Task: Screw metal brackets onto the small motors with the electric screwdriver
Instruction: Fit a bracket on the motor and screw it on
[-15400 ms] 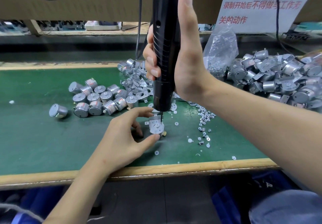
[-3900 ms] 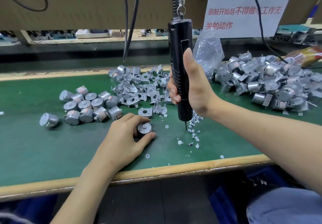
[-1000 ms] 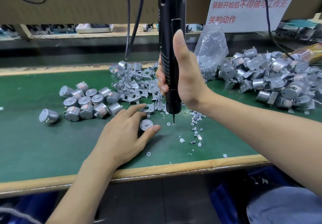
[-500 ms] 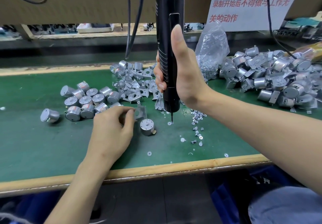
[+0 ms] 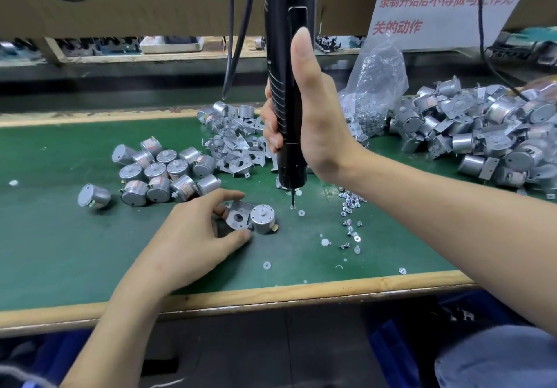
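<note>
Half a second ago your left grip (image 5: 193, 237) held the bracket (image 5: 238, 216) up and clear of the motor (image 5: 262, 219). Now the bracket sits low against the motor's left side, touching it, pinched between your forefinger on its far edge and your thumb on its near edge. A second ago that same grip was on the motor itself, which now stands free on the green table (image 5: 60, 237), near the front edge. The motor's axis is upright, its shaft end pointing up. The bracket's plate leans back, its round hole facing up and towards you. Your right grip (image 5: 313, 122) stays clamped round the electric screwdriver (image 5: 286, 101), fingers wrapped behind the black body and thumb straight up along its front. The tool's long axis is vertical as before, with the bit pointing straight down at the table just right of the motor, its tip close over a small white washer (image 5: 291, 207). Loose screws (image 5: 349, 203) lie to the right of the bit, spare brackets (image 5: 238, 149) behind it, and bare motors (image 5: 162, 173) to the left.
</note>
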A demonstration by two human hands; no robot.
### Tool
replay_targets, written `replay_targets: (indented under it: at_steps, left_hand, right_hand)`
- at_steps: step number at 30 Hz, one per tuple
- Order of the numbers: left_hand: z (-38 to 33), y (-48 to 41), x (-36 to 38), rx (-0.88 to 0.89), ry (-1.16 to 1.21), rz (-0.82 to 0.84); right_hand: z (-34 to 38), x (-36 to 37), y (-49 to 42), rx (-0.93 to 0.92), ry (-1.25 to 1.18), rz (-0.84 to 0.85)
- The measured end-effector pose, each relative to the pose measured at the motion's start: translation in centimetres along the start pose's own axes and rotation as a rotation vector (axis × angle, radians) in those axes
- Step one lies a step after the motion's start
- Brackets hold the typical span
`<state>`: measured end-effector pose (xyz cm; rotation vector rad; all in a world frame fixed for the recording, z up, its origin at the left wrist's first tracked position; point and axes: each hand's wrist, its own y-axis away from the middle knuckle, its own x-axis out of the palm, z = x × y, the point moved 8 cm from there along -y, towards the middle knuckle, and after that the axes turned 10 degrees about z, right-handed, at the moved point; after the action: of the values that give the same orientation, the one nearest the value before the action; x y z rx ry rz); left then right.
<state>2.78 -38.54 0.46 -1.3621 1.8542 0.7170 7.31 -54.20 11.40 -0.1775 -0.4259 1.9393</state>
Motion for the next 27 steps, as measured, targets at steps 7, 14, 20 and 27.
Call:
replay_targets:
  at_steps: [7,14,20,27]
  left_hand:
    - [0.4,0.3,-1.1,0.020,0.042,-0.125]
    - [-1.8,0.4,0.1,0.148,0.232,-0.164]
    - [-2.2,0.2,1.0,0.151,0.218,-0.163]
    - [-2.2,0.2,1.0,0.140,0.197,-0.173]
  right_hand:
    - [0.4,0.7,-0.5,-0.002,0.005,0.007]
    - [1.0,1.0,-1.0,-0.034,-0.005,0.021]
    - [1.1,1.4,-1.2,-0.035,-0.031,0.027]
    - [1.3,2.0,-1.3,-0.049,-0.042,0.054]
